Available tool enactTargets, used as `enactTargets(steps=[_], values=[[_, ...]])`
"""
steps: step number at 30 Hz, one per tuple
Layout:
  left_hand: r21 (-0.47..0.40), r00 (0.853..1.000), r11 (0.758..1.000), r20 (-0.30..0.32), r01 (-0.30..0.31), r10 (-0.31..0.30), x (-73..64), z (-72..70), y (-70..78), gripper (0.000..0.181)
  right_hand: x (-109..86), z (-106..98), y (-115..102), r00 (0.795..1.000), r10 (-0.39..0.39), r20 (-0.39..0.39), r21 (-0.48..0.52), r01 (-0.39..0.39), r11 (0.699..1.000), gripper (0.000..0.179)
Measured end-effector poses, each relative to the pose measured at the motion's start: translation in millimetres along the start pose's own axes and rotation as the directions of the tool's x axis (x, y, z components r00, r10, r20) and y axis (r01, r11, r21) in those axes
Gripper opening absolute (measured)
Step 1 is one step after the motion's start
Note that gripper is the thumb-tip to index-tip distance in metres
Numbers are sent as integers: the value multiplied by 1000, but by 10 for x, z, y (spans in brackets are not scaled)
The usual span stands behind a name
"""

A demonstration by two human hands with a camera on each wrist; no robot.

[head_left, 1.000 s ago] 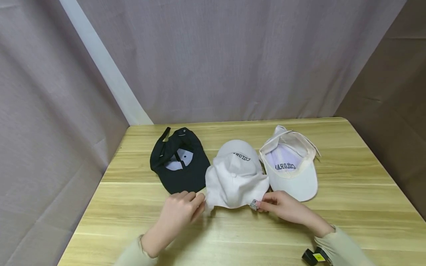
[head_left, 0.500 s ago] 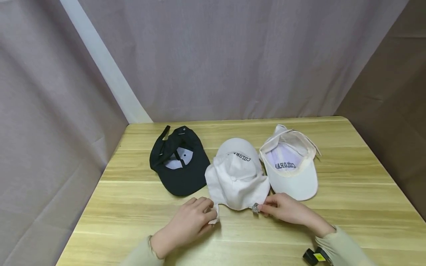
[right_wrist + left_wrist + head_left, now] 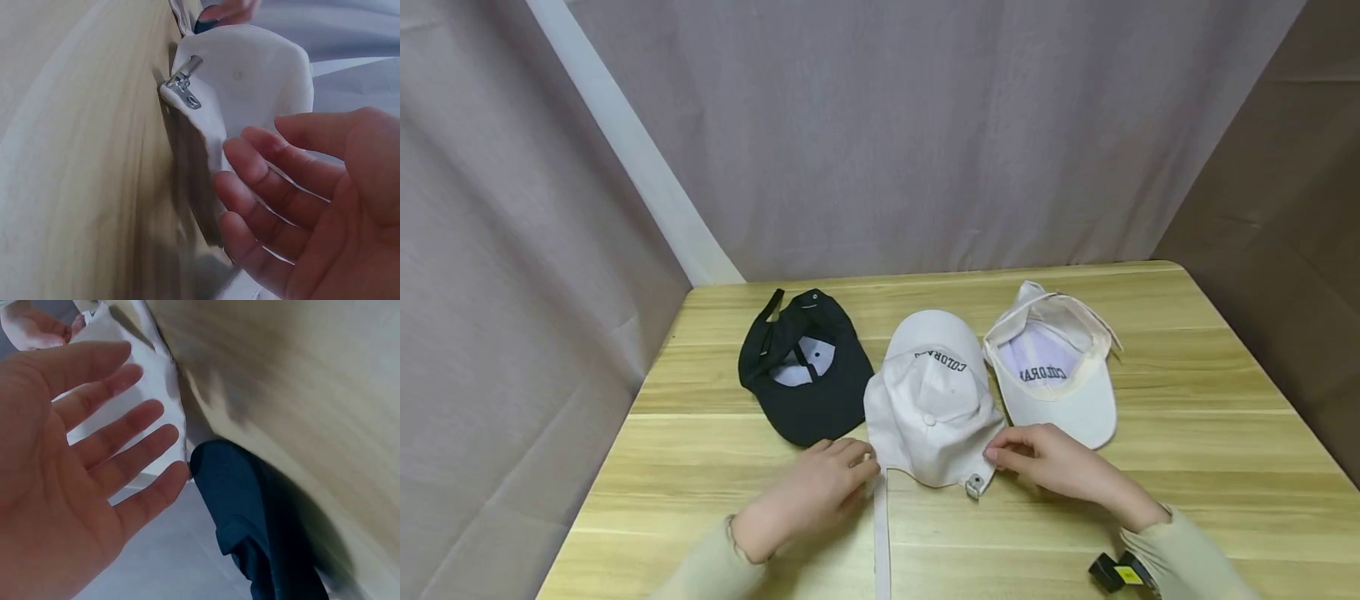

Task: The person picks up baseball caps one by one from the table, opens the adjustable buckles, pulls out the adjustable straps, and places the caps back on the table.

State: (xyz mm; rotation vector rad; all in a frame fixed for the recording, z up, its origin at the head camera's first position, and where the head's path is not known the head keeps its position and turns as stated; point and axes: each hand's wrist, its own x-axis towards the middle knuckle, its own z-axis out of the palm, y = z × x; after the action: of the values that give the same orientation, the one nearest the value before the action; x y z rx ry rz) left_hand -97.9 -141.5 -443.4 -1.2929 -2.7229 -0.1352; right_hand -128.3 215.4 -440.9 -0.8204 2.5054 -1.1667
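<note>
A white cap with dark lettering lies crown up in the middle of the table, its brim toward the far side. Its long white strap runs straight toward the near edge. At the cap's near right corner is a metal buckle, also seen close up in the right wrist view as a silver clasp. My left hand is beside the cap's near left corner, fingers spread and holding nothing in the left wrist view. My right hand is at the near right edge, fingers loosely bent, fingertips right by the fabric.
A black cap lies upturned on the left, its brim close to the white cap. To the right is an upturned cream cap. The wooden table ends at grey curtains behind.
My left hand moved nearer with the strap's end, then back toward the cap; the strap now lies extended. My right hand has let go of the buckle and shifted slightly right.
</note>
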Motion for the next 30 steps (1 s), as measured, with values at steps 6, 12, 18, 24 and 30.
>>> enactTargets(steps=[6,12,18,24,30], values=[[25,1000,1000,-21,-17,18,169,29,-81,38,37,55,8,997,-77,-27,-23,76,997,19],[18,998,999,48,-31,30,354,133,-190,40,138,108,28,996,-80,-31,-47,79,996,23],[35,994,999,112,-18,14,540,162,-308,37,303,143,20,999,-36,-30,-128,32,991,35],[48,988,997,140,60,-67,715,152,-422,35,543,207,48,1000,5,8,-145,-4,989,46],[-1,953,980,233,199,-194,868,155,-580,37,746,256,51,998,45,47,-169,-36,985,51]])
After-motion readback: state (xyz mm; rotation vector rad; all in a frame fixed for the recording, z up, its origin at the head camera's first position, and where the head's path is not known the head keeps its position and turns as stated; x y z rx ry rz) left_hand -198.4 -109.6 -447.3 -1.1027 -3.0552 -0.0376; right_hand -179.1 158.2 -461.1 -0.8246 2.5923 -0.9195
